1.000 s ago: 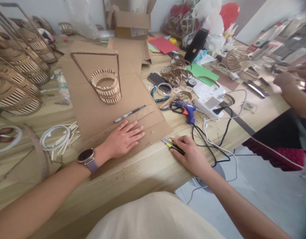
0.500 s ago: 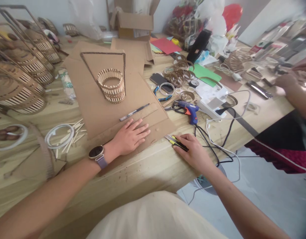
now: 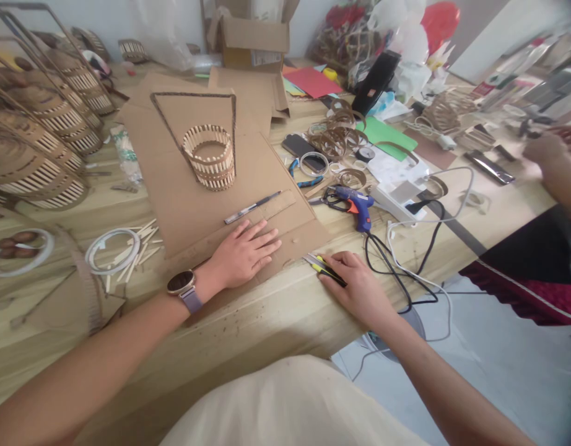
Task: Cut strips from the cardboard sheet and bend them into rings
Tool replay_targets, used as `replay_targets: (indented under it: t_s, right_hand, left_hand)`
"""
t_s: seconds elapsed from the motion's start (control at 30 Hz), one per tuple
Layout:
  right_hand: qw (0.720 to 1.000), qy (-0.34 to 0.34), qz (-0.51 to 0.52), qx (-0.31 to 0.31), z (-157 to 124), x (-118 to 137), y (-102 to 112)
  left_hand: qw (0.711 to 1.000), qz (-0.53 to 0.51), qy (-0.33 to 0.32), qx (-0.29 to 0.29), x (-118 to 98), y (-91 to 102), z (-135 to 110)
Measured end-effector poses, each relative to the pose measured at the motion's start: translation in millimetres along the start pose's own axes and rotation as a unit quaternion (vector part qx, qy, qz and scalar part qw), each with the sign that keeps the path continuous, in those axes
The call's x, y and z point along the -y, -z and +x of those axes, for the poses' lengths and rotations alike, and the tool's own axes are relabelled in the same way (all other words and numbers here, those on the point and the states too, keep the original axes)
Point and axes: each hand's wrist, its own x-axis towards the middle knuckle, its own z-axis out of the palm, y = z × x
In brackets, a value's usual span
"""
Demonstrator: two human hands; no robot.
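Note:
My left hand (image 3: 243,253) lies flat, fingers spread, on the near edge of a large cardboard sheet (image 3: 257,164). Just beyond its fingertips are a pen (image 3: 252,207) and a narrow cardboard strip (image 3: 278,207). My right hand (image 3: 355,282) is closed around a yellow-and-black utility knife (image 3: 323,267), low over the table at the sheet's right corner. The knife's tip points left, toward the cardboard. Farther back on the sheet stands a small round basket (image 3: 209,164) of pale sticks with a tall angular handle.
A blue glue gun (image 3: 355,204) with black cables lies right of the sheet, near a white power strip (image 3: 399,198). Several larger baskets (image 3: 57,118) crowd the left. Tape rolls (image 3: 113,251) and sticks lie nearer. A co-worker's hands (image 3: 548,152) are at far right.
My right hand and the knife have shifted slightly left. My left hand stays flat on the cardboard. The whole view has moved a little.

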Motion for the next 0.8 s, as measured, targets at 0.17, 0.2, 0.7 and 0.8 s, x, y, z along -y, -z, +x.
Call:
replay_targets:
  t_s: [0.17,0.2,0.7,0.8]
  right_hand:
    - [1.0,0.004,0.007,-0.001,-11.0,7.4,-2.5]
    - [1.0,0.003,0.005,-0.002,-10.7,8.9,-3.3]
    - [1.0,-0.001,0.01,0.006,-9.7,23.6,-11.4]
    - [1.0,-0.005,0.013,0.01,-3.6,24.5,-13.5]
  left_hand:
    - [1.0,0.003,0.002,0.002,-0.8,0.9,0.3]
    - [1.0,0.005,0.003,0.002,-1.1,1.1,0.4]
    - [1.0,0.017,-0.002,0.022,-2.1,4.0,1.5]
    - [0.999,0.033,-0.027,0.024,5.4,12.5,-9.0]
